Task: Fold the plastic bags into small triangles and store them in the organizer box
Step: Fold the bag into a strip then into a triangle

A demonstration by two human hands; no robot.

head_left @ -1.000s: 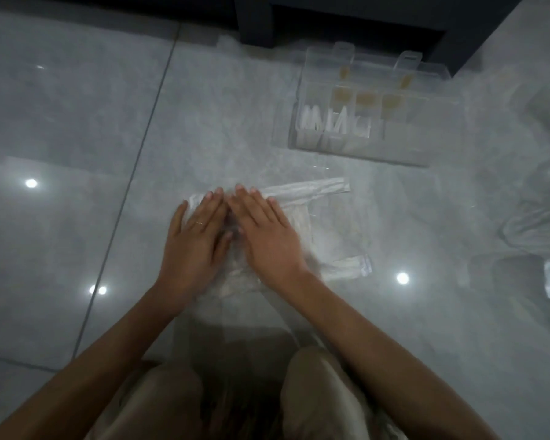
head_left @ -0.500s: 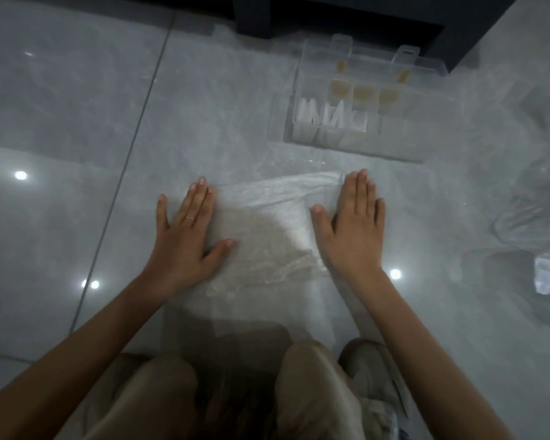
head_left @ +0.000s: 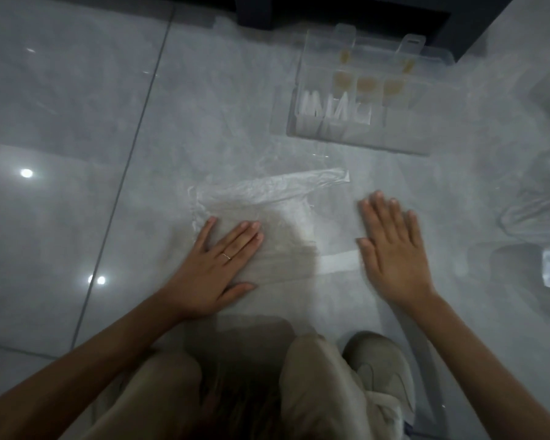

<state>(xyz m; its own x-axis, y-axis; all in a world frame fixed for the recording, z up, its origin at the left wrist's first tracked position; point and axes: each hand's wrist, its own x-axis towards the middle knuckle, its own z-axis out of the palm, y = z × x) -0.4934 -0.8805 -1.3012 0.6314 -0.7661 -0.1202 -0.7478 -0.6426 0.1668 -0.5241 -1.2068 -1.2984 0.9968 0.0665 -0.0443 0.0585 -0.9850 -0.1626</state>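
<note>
Started a second ago with both palms side by side on the middle of the plastic bag (head_left: 277, 217); since then, swept apart along it. Now pressing down with the left hand (head_left: 216, 268), fingers straight and flat, on the bag's left part. Landed with the right hand (head_left: 391, 246), equally flat and gripping nothing, just past the near handle (head_left: 337, 262) on the bare floor (head_left: 108, 122). Possibly still brushing that strap's tip with the thumb side of the palm, though too blurred there to say.

Reads as a smoothing stroke finished, with creases pushed out toward both ends and the sheet laid flat against the tile. No fold made yet. Probably ready for the first lengthwise fold into a strip.

Lying just ahead of the knees, between the two hands, on the near side of the organizer box (head_left: 404, 144) and apart from it. Long axis running left to right. Pointing right with the handle end, with the far handle (head_left: 318, 181) stretched out toward the right and the closed bottom at the left.

Can see white folded triangles (head_left: 334, 111) already standing in the box's left compartments. Leaves further crumpled bags (head_left: 537, 211) at the right edge to do.
</note>
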